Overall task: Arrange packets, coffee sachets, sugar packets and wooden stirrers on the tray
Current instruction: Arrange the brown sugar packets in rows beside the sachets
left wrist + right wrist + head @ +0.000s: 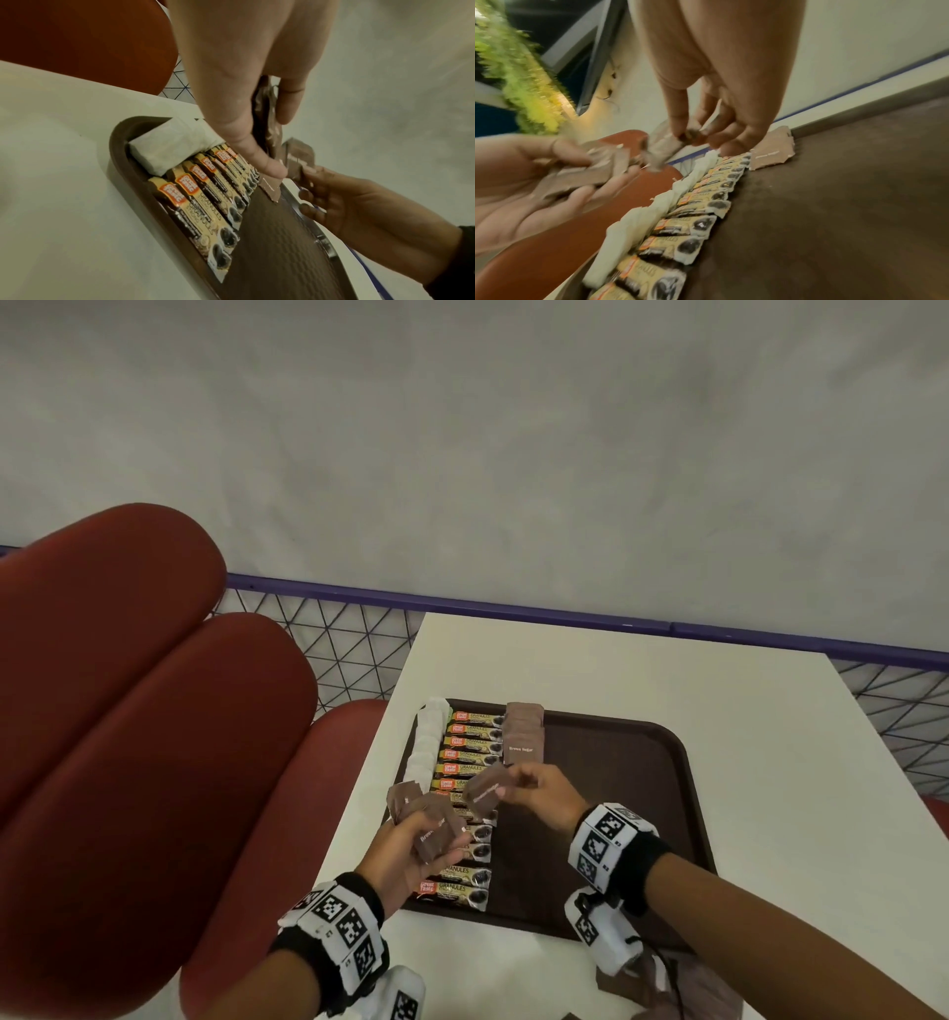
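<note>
Sugar packets (pixel 523 729) form a short brown row at the far end of the tray (pixel 616 814), beside the coffee sachets (pixel 464 765). The left hand (pixel 411 845) grips a loose brown bundle (pixel 429 819), and the right hand (pixel 539 796) pinches one packet (pixel 485 791) above the sachets. That bundle could slip and scatter the rows. Only the head view shows the bench (pixel 770 711); the right wrist view alone shows a green plant (pixel 523 81).

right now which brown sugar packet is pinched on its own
The one in the right hand, a single sugar packet held above the coffee sachets; the left hand holds a bunch.
</note>
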The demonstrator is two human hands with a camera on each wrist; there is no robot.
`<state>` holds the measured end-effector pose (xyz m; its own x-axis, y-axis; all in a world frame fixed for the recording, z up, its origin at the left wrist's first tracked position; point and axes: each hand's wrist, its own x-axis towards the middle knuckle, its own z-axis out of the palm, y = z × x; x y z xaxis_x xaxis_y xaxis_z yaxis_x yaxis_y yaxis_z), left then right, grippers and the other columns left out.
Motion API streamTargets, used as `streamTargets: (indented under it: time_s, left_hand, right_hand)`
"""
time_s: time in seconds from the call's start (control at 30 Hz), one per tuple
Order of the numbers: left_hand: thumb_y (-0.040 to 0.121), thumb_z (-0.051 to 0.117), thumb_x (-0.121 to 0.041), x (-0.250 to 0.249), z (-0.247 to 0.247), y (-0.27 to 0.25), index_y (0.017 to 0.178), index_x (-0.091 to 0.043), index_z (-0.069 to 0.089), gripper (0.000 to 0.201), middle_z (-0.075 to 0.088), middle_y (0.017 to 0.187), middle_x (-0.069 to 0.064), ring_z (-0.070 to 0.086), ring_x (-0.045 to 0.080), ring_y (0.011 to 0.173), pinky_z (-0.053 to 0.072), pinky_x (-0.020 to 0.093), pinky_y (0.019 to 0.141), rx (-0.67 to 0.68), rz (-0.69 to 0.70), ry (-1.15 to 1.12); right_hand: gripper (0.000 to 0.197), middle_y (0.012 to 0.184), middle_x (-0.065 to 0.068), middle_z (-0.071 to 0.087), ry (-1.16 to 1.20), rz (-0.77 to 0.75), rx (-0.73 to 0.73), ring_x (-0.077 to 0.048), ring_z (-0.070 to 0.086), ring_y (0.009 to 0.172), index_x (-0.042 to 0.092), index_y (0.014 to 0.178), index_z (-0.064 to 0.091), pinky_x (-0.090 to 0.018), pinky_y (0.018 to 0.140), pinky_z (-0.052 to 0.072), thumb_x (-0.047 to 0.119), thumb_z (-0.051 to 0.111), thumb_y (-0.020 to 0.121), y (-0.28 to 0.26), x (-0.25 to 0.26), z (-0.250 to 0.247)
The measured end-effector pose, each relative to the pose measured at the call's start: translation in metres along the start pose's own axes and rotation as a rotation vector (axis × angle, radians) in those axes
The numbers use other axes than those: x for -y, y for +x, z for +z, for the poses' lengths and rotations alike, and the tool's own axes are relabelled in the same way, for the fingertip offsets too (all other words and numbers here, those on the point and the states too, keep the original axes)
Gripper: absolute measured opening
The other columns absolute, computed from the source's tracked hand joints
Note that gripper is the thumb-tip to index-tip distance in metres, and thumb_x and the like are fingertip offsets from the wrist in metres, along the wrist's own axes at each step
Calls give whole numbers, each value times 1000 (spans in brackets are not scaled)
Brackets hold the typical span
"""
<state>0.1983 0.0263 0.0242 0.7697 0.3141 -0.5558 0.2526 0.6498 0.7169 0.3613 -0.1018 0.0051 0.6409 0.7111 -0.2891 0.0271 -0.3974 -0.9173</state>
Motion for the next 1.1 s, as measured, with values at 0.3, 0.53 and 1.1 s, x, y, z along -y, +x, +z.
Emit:
streamTargets:
  time_s: [0.3, 0.53, 1.1]
  left_hand:
    - [91, 51, 1, 3, -21, 6, 120, -5, 55, 30, 64, 115, 24, 62, 35, 105, 57, 40, 78, -101, 21, 91]
    - [87, 56, 3, -2, -25, 10, 114, -3, 59, 27, 68, 107, 21, 66, 35, 100, 57, 39, 79, -99, 45, 78]
    - [91, 49, 0, -6, -24, 10, 114, -13, 57, 28, 65, 114, 15, 60, 31, 110, 56, 42, 82, -54, 16, 77]
  right_hand:
    - [14, 89, -7, 61, -125, 265, -420, -21, 55, 85, 5, 91, 64, -28, 80, 43, 14, 67, 83, 37, -27, -23]
    - [15, 99, -11, 66, -159, 382, -435, -27, 60, 89, 9, 94, 63, -33, 83, 47, 17, 68, 82, 55, -32, -12]
    - [33, 113, -10, 59, -411, 387, -506, -30, 48, 113, 13, 104, 46, -38, 95, 36, 33, 62, 84, 50, -25, -10]
